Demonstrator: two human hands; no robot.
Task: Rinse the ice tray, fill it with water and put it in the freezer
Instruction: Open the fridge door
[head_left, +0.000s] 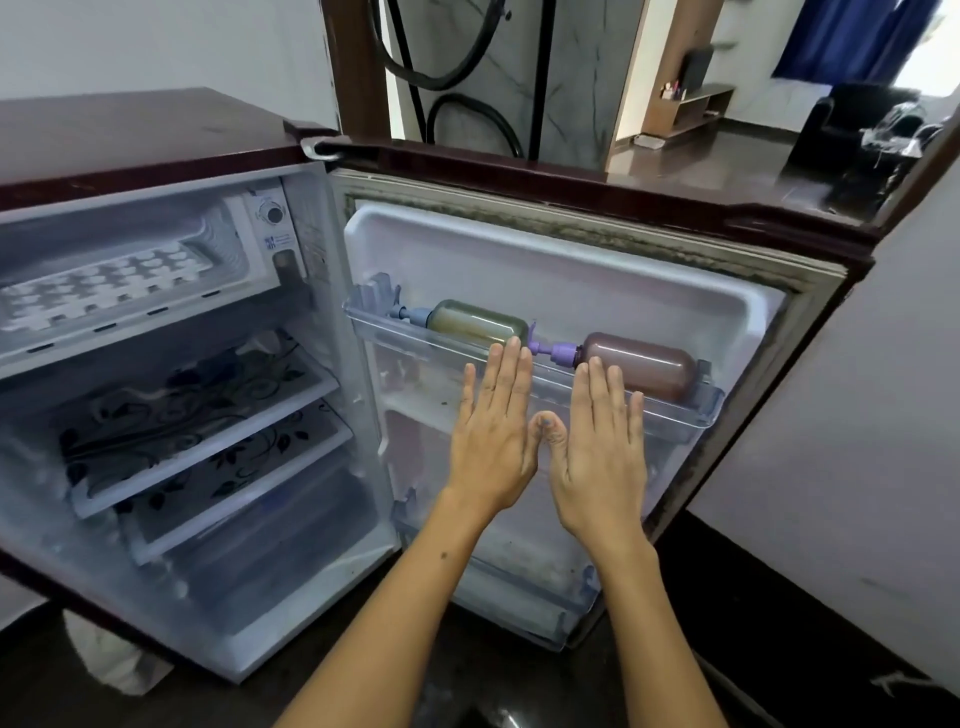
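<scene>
Ice tray (104, 283) lying in the freezer compartment at the top of the open fridge (156, 135), while left hand (491, 441) and right hand (597, 452) hover flat, fingers released and empty, before the door (571, 260); a hard slam could slop water from the tray.

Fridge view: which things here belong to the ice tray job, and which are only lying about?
For the job: ice tray in the freezer compartment; left hand; right hand, both empty.

Only lying about: yellowish pump bottle; brownish pump bottle; door shelf; floral shelf mats.
</scene>
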